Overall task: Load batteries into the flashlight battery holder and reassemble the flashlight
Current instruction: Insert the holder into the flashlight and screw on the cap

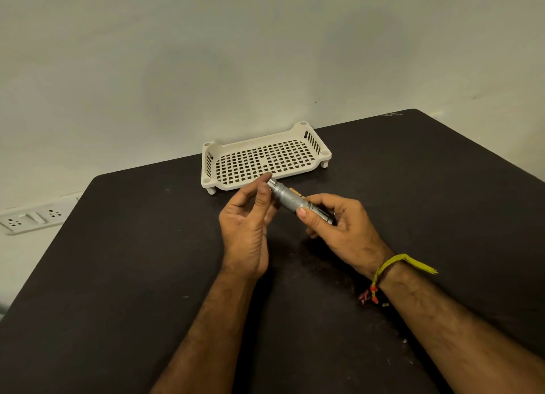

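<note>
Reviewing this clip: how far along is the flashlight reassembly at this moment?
Late stage, by the look of it. Done: no loose batteries or holder show on the table or in the white tray, so they are probably inside. In hand: the right hand grips the silver flashlight by its head end, while the left hand fingers its tail end. Left: seating the tail fully; whether it is tight cannot be told.

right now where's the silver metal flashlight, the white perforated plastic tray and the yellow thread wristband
silver metal flashlight [287, 197], head view, on its knurled barrel
white perforated plastic tray [253, 184], head view, on its near rim
yellow thread wristband [383, 268], head view, on the strand over the right wrist
</note>
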